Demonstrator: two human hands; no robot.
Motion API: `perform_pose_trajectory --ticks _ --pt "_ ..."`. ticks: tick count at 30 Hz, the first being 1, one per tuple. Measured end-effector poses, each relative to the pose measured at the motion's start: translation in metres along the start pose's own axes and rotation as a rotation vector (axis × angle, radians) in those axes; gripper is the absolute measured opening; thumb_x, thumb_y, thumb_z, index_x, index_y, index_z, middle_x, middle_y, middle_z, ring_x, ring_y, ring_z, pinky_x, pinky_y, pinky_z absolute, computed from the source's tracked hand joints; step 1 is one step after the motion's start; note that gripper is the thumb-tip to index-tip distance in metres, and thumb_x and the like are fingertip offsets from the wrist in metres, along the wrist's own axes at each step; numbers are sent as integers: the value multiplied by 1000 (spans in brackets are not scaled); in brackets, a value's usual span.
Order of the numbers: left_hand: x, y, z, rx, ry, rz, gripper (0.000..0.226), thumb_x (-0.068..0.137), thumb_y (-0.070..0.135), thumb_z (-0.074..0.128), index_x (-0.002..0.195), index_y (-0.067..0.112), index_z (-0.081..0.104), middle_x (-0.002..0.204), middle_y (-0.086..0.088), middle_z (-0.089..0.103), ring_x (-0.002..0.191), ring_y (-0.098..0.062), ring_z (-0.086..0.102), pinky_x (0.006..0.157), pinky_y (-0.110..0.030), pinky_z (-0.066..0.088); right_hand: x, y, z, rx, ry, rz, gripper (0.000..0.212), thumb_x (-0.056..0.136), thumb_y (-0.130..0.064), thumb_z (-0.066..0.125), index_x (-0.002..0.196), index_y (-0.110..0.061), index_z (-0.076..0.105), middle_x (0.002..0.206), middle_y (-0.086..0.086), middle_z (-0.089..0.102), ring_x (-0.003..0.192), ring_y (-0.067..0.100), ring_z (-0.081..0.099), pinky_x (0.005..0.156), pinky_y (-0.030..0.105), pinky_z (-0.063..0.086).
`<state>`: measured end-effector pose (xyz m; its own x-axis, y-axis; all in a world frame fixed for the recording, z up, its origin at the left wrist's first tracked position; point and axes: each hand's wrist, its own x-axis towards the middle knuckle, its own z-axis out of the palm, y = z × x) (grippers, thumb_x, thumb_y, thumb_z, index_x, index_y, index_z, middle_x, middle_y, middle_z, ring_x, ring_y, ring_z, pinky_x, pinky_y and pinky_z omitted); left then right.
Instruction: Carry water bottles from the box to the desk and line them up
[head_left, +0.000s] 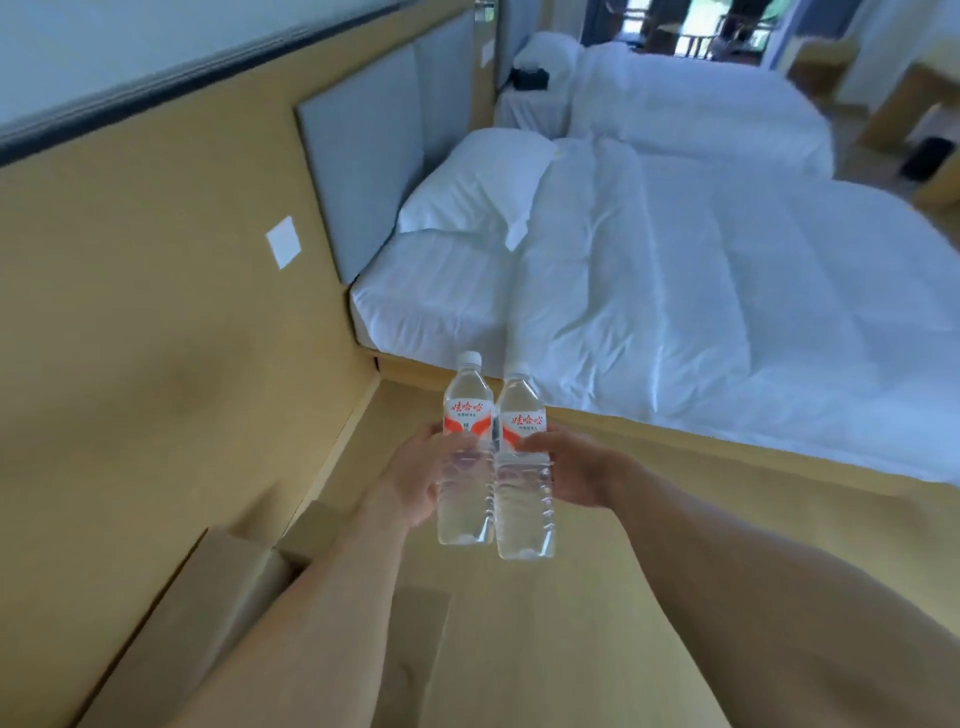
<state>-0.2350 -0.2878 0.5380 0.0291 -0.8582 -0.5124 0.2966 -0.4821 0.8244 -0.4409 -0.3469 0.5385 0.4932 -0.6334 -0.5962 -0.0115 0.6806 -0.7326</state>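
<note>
I hold two clear water bottles upright in front of me, side by side and touching. My left hand (415, 478) grips the left bottle (466, 415) around its middle. My right hand (571, 475) grips the right bottle (522, 499) the same way. Both bottles have white caps and white labels with red print. Below my left forearm lies the open cardboard box (244, 566) on the floor by the wall; its inside is hidden. No desk shows in this view.
A bed with white duvet and pillow (649, 291) stands ahead on the right, a second white bed (691, 104) behind it. The tan wall (156, 312) runs along the left. Tan floor (571, 597) stretches between wall and bed.
</note>
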Motion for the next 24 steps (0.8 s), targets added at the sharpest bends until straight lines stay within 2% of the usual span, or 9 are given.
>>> perform_pose_trajectory --ticks 2,4,8,10,13,14,17,20,24 --pt "4 0 53 38 -79 -8 36 92 14 67 127 7 61 113 -21 71 106 -40 68 93 -49 56 -36 -6 -40 27 50 -45 42 90 3 57 132 -1 55 108 18 69 93 31 70 81 41 58" --pt "6 -2 109 50 -165 -21 37 91 9 67 126 1 62 109 -23 69 97 -37 67 81 -44 57 -75 -9 -80 44 133 -88 47 91 2 59 137 0 51 117 21 63 102 34 64 95 47 53" --pt "-3 -17 221 58 -316 -82 66 57 7 84 120 0 63 98 -19 69 78 -30 69 58 -34 56 -151 -3 -162 103 320 -140 47 91 -3 63 137 -1 53 134 25 58 116 38 58 111 55 41" --pt "-8 -31 273 77 -380 -110 77 53 3 87 125 1 61 100 -19 69 82 -32 69 64 -37 56 -187 6 -202 144 395 -163 45 92 -7 64 136 0 55 135 24 59 121 39 58 111 54 41" --pt "-13 -55 351 143 -473 -143 67 68 4 85 130 -1 60 108 -23 67 96 -37 64 89 -52 53 -241 23 -257 222 504 -197 47 92 -14 67 135 -1 56 133 22 61 127 39 55 111 53 40" --pt "-13 -63 375 156 -494 -155 62 73 3 83 130 -1 60 109 -24 67 97 -38 65 91 -54 52 -258 30 -274 250 535 -211 48 92 -17 68 136 -2 56 134 22 61 129 39 54 112 54 39" --pt "-18 -87 445 197 -565 -197 49 84 9 76 129 3 60 112 -25 69 94 -37 68 84 -49 57 -310 48 -318 318 605 -263 56 87 -25 73 135 0 57 135 24 60 129 41 54 112 57 38" --pt "-26 -110 511 283 -642 -220 38 93 16 69 128 4 60 112 -23 69 94 -36 68 88 -54 55 -360 64 -356 346 716 -280 70 70 -34 83 129 -1 63 127 21 65 112 35 62 109 53 44" --pt "-37 -137 591 391 -756 -229 34 96 13 63 128 2 60 118 -28 66 99 -39 65 100 -64 45 -414 88 -402 411 848 -322 68 61 -38 86 118 -5 69 119 17 70 98 30 68 87 42 56"
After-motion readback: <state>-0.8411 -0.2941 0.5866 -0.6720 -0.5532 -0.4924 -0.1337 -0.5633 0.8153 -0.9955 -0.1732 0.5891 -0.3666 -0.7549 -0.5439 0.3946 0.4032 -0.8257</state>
